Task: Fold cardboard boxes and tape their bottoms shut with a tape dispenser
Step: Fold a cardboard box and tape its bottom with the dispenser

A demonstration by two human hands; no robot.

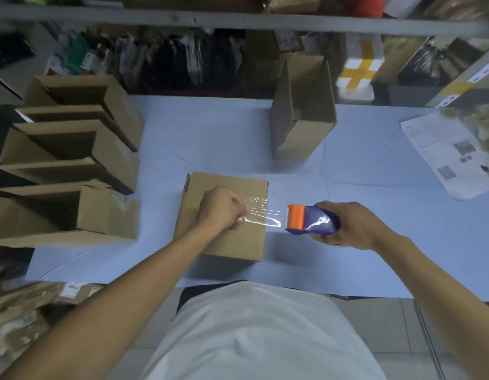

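Your left hand is closed in a fist on top of the box, pinching the end of the clear tape down against the cardboard near the box's right edge; the box lies flat, bottom side up, in the middle of the blue table, just in front of you; your right hand is wrapped tight around the tape dispenser, a blue body with an orange front, held in the air just right of the box, orange end pointing left at it; a short stretch of shiny tape runs taut between the dispenser and your left fist, some of it already wrinkled on the box top; on the left side of the table a row of folded boxes stands open, packed close together; one more box stands upright at the far side, right of centre, well apart from the one you work on; a printed paper sheet lies at the far right edge; shelves with bagged goods run along the back.
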